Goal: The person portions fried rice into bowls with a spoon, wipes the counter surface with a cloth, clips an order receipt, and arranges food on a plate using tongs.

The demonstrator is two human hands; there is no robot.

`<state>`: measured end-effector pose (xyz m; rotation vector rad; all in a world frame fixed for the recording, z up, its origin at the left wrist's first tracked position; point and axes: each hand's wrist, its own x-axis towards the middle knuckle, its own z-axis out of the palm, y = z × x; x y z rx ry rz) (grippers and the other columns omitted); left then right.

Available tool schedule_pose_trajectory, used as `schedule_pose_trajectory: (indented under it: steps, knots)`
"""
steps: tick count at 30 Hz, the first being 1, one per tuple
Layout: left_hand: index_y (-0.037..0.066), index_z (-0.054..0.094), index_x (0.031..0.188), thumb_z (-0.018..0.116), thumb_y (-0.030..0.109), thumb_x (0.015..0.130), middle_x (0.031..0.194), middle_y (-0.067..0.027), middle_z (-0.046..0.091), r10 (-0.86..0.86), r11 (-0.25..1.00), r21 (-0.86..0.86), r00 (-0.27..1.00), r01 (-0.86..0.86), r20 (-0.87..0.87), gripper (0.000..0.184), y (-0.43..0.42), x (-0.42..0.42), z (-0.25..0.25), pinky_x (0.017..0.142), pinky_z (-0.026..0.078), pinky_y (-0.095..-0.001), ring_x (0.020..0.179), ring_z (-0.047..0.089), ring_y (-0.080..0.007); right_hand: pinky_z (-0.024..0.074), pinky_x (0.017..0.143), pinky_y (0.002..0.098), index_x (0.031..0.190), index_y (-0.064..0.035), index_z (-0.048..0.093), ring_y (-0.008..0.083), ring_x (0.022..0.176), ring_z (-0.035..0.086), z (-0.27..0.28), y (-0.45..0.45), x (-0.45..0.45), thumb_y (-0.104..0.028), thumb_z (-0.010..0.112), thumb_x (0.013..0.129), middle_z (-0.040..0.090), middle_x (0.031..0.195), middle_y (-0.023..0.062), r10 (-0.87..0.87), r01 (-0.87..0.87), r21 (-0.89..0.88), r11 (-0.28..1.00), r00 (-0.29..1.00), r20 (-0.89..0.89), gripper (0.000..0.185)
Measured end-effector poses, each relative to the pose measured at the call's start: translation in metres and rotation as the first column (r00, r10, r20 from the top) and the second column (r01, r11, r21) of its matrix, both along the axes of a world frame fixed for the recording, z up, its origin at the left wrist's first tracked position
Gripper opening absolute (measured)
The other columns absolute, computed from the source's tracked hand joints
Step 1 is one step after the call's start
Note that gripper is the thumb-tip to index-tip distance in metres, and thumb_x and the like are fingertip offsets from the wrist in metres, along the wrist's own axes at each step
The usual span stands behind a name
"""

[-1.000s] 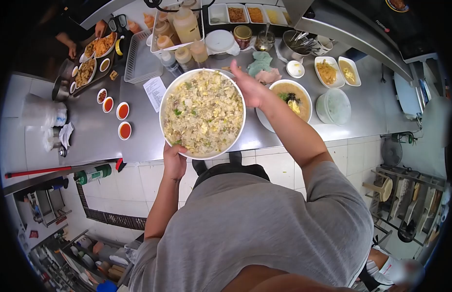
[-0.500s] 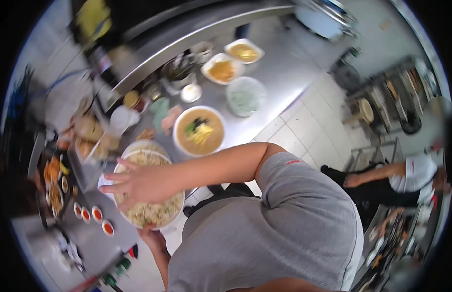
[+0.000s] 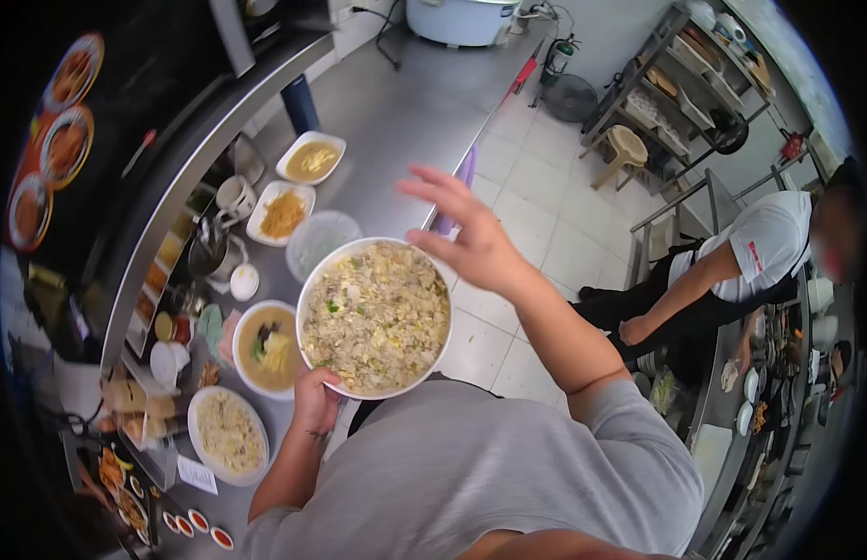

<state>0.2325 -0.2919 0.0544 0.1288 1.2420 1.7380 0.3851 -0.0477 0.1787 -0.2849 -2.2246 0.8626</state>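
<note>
A round white bowl of fried rice (image 3: 375, 317) with bits of egg and green is held up in front of my body. My left hand (image 3: 316, 403) grips its lower left rim, with fingers partly hidden beneath. Off the bowl's upper right edge, my right hand (image 3: 466, 229) is raised in the air, fingers apart and holding nothing. Beside the bowl on the steel counter is a bowl of soup (image 3: 265, 353) with yellow and dark toppings. An oval plate of fried rice (image 3: 228, 437) lies further left, and a translucent tub (image 3: 323, 239) sits partly behind the held bowl.
The steel counter (image 3: 396, 112) also bears a dish of orange shreds (image 3: 282, 214), a dish of yellow soup (image 3: 312, 159) and several small red sauce cups (image 3: 198, 520). A blue-grey cooker (image 3: 461, 23) stands at the far end. A co-worker (image 3: 741, 252) stands at right near shelves and a stool (image 3: 626, 149).
The held rice bowl has moved right, away from the oval plate that it partly covered. My right hand has left the bowl and risen to the right. The view has turned rightward.
</note>
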Motion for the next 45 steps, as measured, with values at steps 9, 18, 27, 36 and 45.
schedule_pose_trajectory:
  steps: [9, 18, 27, 36, 45]
  knots:
    - [-0.001, 0.039, 0.128, 0.043, -0.003, 0.062, 0.114, -0.0163, 0.055, -0.143, 0.989, -0.039, 0.989, 0.142, -0.033, 0.067, 0.156, -0.034, 0.005, 0.060, 0.059, -0.0373, 0.089, 0.064, -0.0286, 0.0398, 0.096, 0.0343, 0.115, -0.0061, 0.061, 0.0281, 0.117, 0.051, -0.011, 0.218, 0.021, -0.013, 0.067, 0.080, 0.056, 0.123, 0.0136, -0.325, 0.328, -0.271, 0.905, 0.944, 0.055, 0.037]
    - [0.001, 0.039, 0.129, 0.044, 0.000, 0.065, 0.114, -0.0173, 0.056, -0.103, 0.995, -0.017, 0.994, 0.103, -0.034, 0.064, 0.297, -0.049, 0.015, 0.048, 0.056, -0.0414, 0.082, 0.064, -0.0311, 0.0445, 0.088, 0.0321, 0.118, -0.0058, 0.061, 0.0227, 0.106, 0.057, -0.092, 0.406, 0.076, -0.018, 0.067, 0.081, 0.063, 0.112, 0.0134, -0.501, 0.642, -0.247, 0.726, 0.739, 0.451, 0.040]
    - [0.003, 0.037, 0.132, 0.045, -0.001, 0.063, 0.123, -0.0153, 0.050, 0.195, 0.981, 0.009, 0.977, -0.195, -0.082, 0.070, 0.360, -0.038, 0.004, 0.076, 0.056, -0.0397, 0.106, 0.057, -0.0312, 0.0474, 0.083, 0.0344, 0.116, -0.0013, 0.061, 0.0257, 0.094, 0.063, -0.103, 0.698, 0.094, -0.015, 0.069, 0.074, 0.067, 0.095, 0.0194, -0.591, 0.670, -0.065, 0.739, 0.692, 0.414, 0.044]
    - [0.004, 0.039, 0.129, 0.046, 0.005, 0.064, 0.120, -0.0165, 0.052, 0.628, 0.774, -0.166, 0.775, -0.611, 0.073, 0.066, 0.477, 0.063, -0.017, 0.058, 0.055, -0.0391, 0.094, 0.061, -0.0314, 0.0322, 0.100, 0.0559, 0.119, -0.0071, 0.057, 0.0289, 0.113, 0.053, -0.047, 0.951, -0.121, -0.019, 0.051, 0.086, 0.055, 0.126, 0.0133, -0.732, 0.265, 0.893, 0.364, 0.674, 0.098, 0.036]
    - [0.003, 0.041, 0.127, 0.049, 0.010, 0.067, 0.117, -0.0131, 0.055, 0.705, 0.709, -0.091, 0.703, -0.699, 0.092, 0.061, 0.534, 0.109, -0.023, 0.069, 0.054, -0.0406, 0.095, 0.060, -0.0291, 0.0473, 0.078, 0.0475, 0.089, -0.0122, 0.071, 0.0267, 0.089, 0.066, 0.024, 0.971, -0.163, -0.016, 0.053, 0.083, 0.069, 0.092, 0.0094, -0.720, -0.054, 0.887, 0.458, 0.563, 0.406, 0.019]
